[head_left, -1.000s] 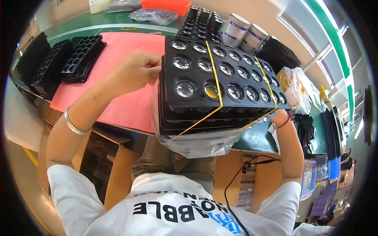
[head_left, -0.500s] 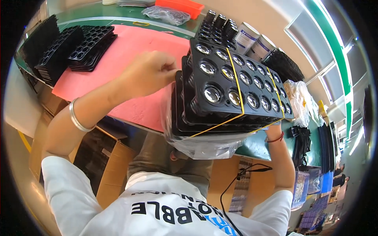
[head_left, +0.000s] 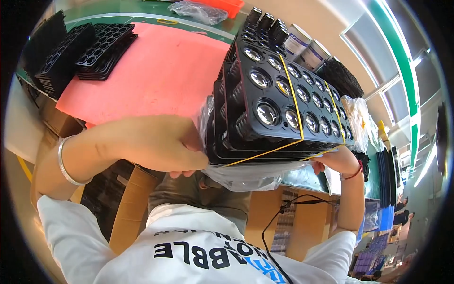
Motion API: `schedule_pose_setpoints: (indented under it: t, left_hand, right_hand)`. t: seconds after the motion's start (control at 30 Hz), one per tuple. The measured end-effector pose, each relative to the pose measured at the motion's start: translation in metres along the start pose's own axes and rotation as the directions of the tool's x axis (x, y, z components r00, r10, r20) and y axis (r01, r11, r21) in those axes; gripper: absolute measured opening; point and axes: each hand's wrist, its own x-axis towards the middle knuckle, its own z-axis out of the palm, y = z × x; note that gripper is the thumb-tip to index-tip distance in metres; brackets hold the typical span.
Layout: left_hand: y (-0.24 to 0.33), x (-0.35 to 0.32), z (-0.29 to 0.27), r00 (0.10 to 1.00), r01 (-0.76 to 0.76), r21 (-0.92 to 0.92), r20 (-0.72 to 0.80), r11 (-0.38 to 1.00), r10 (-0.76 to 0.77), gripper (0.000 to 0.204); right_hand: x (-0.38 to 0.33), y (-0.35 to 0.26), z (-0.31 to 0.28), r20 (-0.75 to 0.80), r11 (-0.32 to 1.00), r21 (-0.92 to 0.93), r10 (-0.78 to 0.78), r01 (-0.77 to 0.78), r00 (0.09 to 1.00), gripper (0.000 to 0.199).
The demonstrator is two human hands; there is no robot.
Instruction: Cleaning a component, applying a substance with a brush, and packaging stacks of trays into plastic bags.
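A stack of black plastic trays (head_left: 265, 135) is in front of me, its round pockets filled with clear glass lenses (head_left: 268, 113). Two yellow bands (head_left: 294, 94) run across the top and down the near side. Clear plastic bagging (head_left: 250, 177) is bunched under the stack. My left hand (head_left: 172, 149) is closed on the lower left end of the stack, beside the bagging; its thumb tip is partly hidden. At the lower right end, my right hand (head_left: 336, 162) has curled fingers against the bottom edge, some of them out of sight beneath the trays.
A pink mat (head_left: 156, 71) covers part of the green table. Empty-looking black trays (head_left: 106, 45) are piled far left. Behind the stack are two tins (head_left: 298, 40) and a tray of upright black cylinders (head_left: 267, 23). A black cable (head_left: 269, 232) hangs before my shirt.
My left hand has come down from the stack's upper left corner to its lower left end. The stack has shifted slightly right and tilted. My right hand shows more at the right end.
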Motion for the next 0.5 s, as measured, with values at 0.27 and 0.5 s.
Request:
schedule_pose_setpoints:
  t: [0.27, 0.5]
  left_hand:
    - [-0.010, 0.002, -0.004, 0.961, -0.277, -0.426, -0.128, 0.861, 0.246, 0.033]
    - [-0.007, -0.002, 0.008, 0.956, -0.291, -0.431, -0.167, 0.854, 0.241, 0.034]
  right_hand:
    - [-0.004, 0.001, 0.002, -0.116, 0.972, 0.233, -0.012, 0.039, 0.993, 0.010]
    - [-0.015, 0.004, -0.006, -0.107, 0.990, 0.141, 0.020, -0.005, 0.994, 0.014]
